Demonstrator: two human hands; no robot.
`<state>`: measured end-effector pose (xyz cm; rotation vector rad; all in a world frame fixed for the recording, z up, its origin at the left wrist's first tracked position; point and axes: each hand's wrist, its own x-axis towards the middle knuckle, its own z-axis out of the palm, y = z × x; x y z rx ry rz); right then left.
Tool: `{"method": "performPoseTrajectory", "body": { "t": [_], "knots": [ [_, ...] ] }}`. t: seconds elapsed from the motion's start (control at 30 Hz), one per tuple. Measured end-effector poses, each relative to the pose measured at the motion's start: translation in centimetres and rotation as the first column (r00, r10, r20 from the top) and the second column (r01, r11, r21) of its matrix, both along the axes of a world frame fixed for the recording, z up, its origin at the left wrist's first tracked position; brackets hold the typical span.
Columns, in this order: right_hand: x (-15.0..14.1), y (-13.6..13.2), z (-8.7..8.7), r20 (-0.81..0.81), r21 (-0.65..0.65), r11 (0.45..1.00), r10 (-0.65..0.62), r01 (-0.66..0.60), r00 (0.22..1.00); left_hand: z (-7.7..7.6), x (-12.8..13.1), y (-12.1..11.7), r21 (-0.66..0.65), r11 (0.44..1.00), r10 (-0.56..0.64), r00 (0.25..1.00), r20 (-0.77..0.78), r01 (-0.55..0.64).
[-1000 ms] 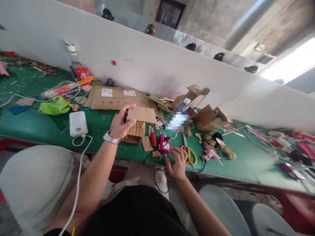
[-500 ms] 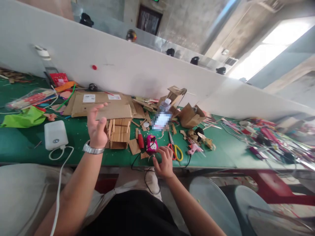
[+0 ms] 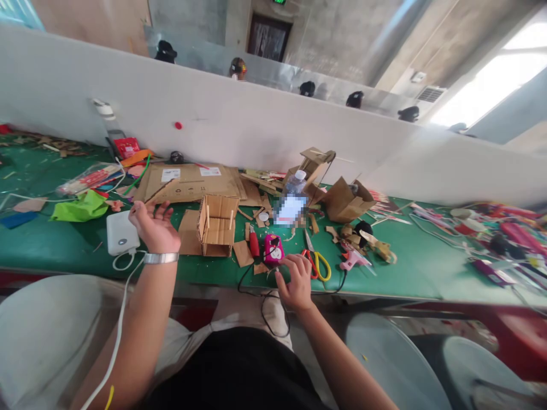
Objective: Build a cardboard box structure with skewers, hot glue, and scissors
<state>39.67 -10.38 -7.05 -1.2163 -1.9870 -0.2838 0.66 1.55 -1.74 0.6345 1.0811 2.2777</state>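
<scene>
My left hand (image 3: 157,228), palm up with a watch on the wrist, is raised beside the white power bank. A thin piece of cardboard (image 3: 161,191), seen nearly edge-on, rises between its thumb and fingers. Right of it stands an open cardboard box (image 3: 217,228) with sticks inside, and a flat cardboard panel (image 3: 188,230) lies against its left side. My right hand (image 3: 296,279) rests at the table's front edge, fingers bent and apart, holding nothing visible. Next to its fingertips are a pink device (image 3: 273,249), a red-handled cutter (image 3: 253,244) and scissors (image 3: 319,267).
The white power bank (image 3: 122,233) trails a cable over my left arm. A bottle (image 3: 296,182) and lit phone (image 3: 289,209) are mid-table. A pink glue gun (image 3: 354,259) lies right, before a paper bag (image 3: 348,200). A flat carton (image 3: 222,182) lies behind the box.
My left hand has moved left and turned palm up, taking the cardboard piece off the box top and uncovering its inside. The right hand keeps its place; the view has shifted left.
</scene>
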Motion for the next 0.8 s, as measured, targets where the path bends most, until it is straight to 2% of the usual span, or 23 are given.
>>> {"method": "performPoseTrajectory", "body": {
  "t": [0.07, 0.13, 0.17, 0.2, 0.27, 0.33, 0.4, 0.5, 0.57, 0.67, 0.8],
  "knots": [
    [0.3, 0.1, 0.3, -0.050, -0.008, 1.000, 0.012, -0.013, 0.999, -0.2, 0.0, 0.2, -0.028, 0.999, 0.043, 0.994, 0.102, -0.041],
    [1.4, 1.0, 1.4, -0.113, -0.087, 0.996, -0.026, 0.017, 0.993, -0.4, 0.0, 0.5, -0.100, 0.992, 0.096, 0.981, 0.171, -0.080],
    [2.3, 1.9, 2.2, -0.131, -0.172, 0.983, -0.091, 0.068, 0.987, -0.5, 0.0, 0.6, -0.144, 0.985, 0.123, 0.973, 0.193, -0.096],
    [3.3, 3.1, 3.1, -0.084, -0.293, 0.941, -0.200, 0.167, 0.976, -0.6, -0.1, 0.7, -0.182, 0.978, 0.137, 0.969, 0.203, -0.101],
    [5.6, 6.5, 4.9, -0.030, -0.390, 0.875, -0.325, 0.289, 0.945, -0.9, 0.0, 1.0, -0.239, 0.968, 0.128, 0.973, 0.193, -0.080],
    [7.8, 10.4, 6.3, 0.046, -0.485, 0.788, -0.410, 0.379, 0.911, -1.3, 0.1, 1.2, -0.275, 0.960, 0.111, 0.979, 0.169, -0.061],
    [9.4, 14.1, 7.1, 0.145, -0.572, 0.677, -0.472, 0.463, 0.870, -1.7, 0.4, 1.3, -0.290, 0.955, 0.098, 0.987, 0.130, -0.057],
    [10.2, 18.3, 7.2, 0.270, -0.658, 0.522, -0.508, 0.542, 0.818, -2.5, 0.8, 1.4, -0.284, 0.957, 0.076, 0.994, 0.072, -0.053],
    [10.1, 20.0, 7.1, 0.327, -0.681, 0.451, -0.519, 0.578, 0.790, -2.9, 0.8, 1.4, -0.285, 0.958, 0.063, 0.997, 0.054, -0.045],
    [9.7, 21.5, 7.0, 0.377, -0.678, 0.396, -0.536, 0.620, 0.755, -3.4, 0.5, 1.4, -0.293, 0.955, 0.058, 0.997, 0.042, -0.043],
    [9.9, 22.8, 7.0, 0.397, -0.681, 0.380, -0.526, 0.625, 0.752, -3.6, 0.0, 1.6, -0.292, 0.955, 0.056, 0.998, 0.014, -0.050]
  ]
}}
